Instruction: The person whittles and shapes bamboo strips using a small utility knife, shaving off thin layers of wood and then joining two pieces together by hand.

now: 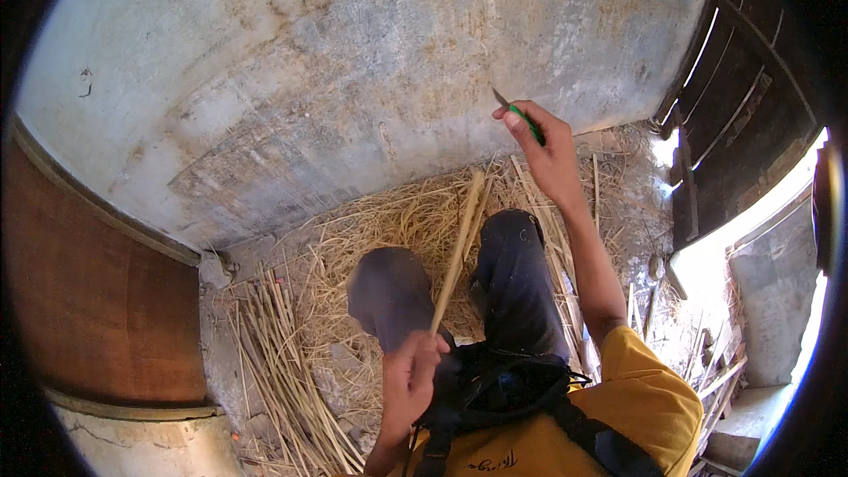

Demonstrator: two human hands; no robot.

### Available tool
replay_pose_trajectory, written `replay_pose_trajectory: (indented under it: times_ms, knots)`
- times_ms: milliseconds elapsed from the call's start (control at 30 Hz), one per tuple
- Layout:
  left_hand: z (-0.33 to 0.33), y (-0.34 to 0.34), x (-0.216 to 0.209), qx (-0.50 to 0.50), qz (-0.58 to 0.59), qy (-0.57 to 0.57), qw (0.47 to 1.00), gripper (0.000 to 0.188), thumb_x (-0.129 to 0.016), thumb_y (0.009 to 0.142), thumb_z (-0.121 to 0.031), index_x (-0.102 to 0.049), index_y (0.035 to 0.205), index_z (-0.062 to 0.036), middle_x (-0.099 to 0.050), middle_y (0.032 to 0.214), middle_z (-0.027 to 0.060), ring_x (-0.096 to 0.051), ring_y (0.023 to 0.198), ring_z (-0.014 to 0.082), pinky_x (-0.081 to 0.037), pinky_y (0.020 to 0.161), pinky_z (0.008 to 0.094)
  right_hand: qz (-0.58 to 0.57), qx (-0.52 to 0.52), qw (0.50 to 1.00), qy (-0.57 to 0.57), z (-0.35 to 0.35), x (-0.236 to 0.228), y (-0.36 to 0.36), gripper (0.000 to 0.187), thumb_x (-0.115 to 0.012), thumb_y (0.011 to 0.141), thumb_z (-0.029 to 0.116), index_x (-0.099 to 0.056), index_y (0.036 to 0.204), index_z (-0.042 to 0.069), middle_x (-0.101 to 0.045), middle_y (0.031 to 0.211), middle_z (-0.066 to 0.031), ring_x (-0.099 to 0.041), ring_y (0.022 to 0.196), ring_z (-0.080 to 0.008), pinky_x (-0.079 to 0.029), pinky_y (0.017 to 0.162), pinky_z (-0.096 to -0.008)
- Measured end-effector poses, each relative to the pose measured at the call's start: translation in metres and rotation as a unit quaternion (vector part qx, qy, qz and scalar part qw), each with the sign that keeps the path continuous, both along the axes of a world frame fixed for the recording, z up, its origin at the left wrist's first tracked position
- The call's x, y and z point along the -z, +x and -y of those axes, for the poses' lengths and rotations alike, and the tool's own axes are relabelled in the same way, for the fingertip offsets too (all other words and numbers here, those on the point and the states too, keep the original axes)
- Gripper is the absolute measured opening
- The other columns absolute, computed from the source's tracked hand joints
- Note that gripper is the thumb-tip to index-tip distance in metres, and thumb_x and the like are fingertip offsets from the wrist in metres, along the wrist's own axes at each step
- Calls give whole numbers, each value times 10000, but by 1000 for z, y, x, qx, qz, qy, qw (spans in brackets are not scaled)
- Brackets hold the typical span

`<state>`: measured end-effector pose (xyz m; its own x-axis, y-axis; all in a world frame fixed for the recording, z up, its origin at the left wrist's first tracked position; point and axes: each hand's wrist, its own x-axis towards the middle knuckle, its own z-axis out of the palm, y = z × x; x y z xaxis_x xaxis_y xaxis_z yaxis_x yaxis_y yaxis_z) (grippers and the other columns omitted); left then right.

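The right hand (548, 150), raised before the wall, pinches a small green-handled knife (535, 131) between thumb and fingers, its blade directed up and to the left, well apart from any stock. The left hand (412, 377), low before the torso and slightly blurred, is closed about the near end of a pale split-cane strip (456, 258), probably bamboo; the strip slants upward between the two bent knees (511, 265), its far end free. Beyond it lies a heap of curled shavings (389, 203) against the foot of the weathered plaster wall (397, 62). Slender strips (283, 362) lie roughly side by side on the floor at left, and further long strips (555, 243) lie beyond the right knee. From this litter, paring appears well under way; the held strip seems unfinished, though whether the loose strips are finished or await the blade cannot be told. The only likely container is a black strapped pouch (503, 384) against the yellow shirt (645, 389), its contents indistinct; shavings and strips lie loose on the floor. A brown wooden panel (97, 283) stands at left, dark boards (742, 79) at right.
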<state>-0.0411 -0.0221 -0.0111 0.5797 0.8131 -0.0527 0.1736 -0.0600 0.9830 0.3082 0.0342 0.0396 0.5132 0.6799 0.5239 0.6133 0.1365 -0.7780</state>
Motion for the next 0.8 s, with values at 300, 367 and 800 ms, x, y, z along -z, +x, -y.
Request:
replay_pose_trajectory:
  times_ms: [300,367,800]
  knots:
    - [-21,3,-4,70,102,-221,967,330,-405,1128,-248,-617,1187,-2,-408,690,-46,-350,557,18,-277,478,213,-312,-246,917,-40,20,-2,-73,259,-682,998,256,-723,1106,24,-710,916,-32,-588,805,-78,-448,721,-244]
    - [-21,7,-5,74,102,-188,974,320,-416,1124,-243,-600,1217,2,-446,710,-32,-376,562,23,-323,490,209,-312,-257,914,-29,18,4,-76,245,-683,995,229,-709,1140,33,-695,858,-11,-525,694,-44,-388,609,-218]
    - [-30,28,-23,-4,107,-35,994,260,-573,1066,-217,-616,1174,15,-644,807,86,-521,559,77,-484,512,240,-324,-340,883,1,37,-12,-86,288,-683,988,107,-640,1246,-12,-750,1020,-111,-701,998,-161,-543,884,-316]
